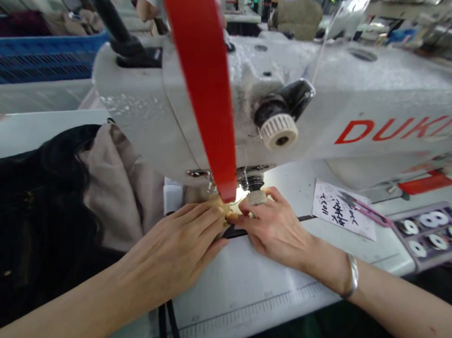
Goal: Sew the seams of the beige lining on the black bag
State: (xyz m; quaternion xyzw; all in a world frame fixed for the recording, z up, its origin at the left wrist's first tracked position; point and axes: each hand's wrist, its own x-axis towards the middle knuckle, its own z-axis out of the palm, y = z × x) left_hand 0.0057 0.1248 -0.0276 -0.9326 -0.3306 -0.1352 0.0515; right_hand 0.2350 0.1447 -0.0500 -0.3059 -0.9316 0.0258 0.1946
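Two hands meet on a fold of tan fabric (223, 210) under a white DUKI sewing machine (321, 94).

The right hand (276, 232), a silver bangle (352, 276) at its wrist, pinches the fold between thumb and forefinger; the left hand (169, 249) presses on it with straight, unclenched fingers. A red strap (206, 88) hangs in front of the machine, blocking the view of the needle area. Bunched beige cloth (120, 196) and black cloth (34, 226) fill the left side. To the lower right lie a handwritten note (341, 210), pink-handled snips (361, 210) and a tray of bobbins (433, 235). A blue crate (31, 58) sits at upper left.
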